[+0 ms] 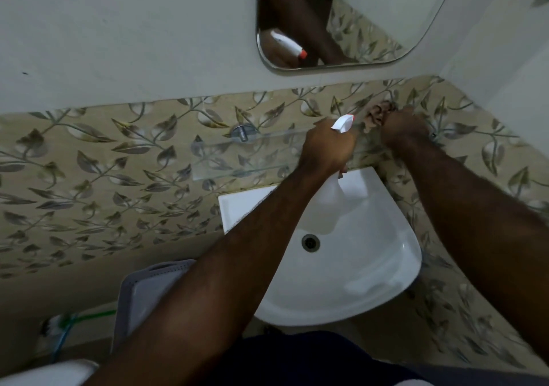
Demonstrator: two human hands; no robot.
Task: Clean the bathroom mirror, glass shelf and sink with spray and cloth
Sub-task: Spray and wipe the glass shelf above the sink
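Note:
My left hand [325, 147] grips a white spray bottle [332, 204] by its neck; the white trigger head with an orange tip points up and right. The bottle's body hangs over the white sink [371, 293]. My right hand [404, 128] is closed on a brown cloth [377, 115], pressed at the right end of the glass shelf [237, 159] against the leaf-patterned tiles. The shelf is clear, held by a round metal bracket [244, 133]. The mirror [386, 14] hangs above and reflects my arm and the bottle.
The sink drain [310, 242] sits in the basin's middle. A grey-edged cloth or mat [142, 293] lies left of the sink. A brush with a green handle [68, 323] is low at the left. A side wall closes in on the right.

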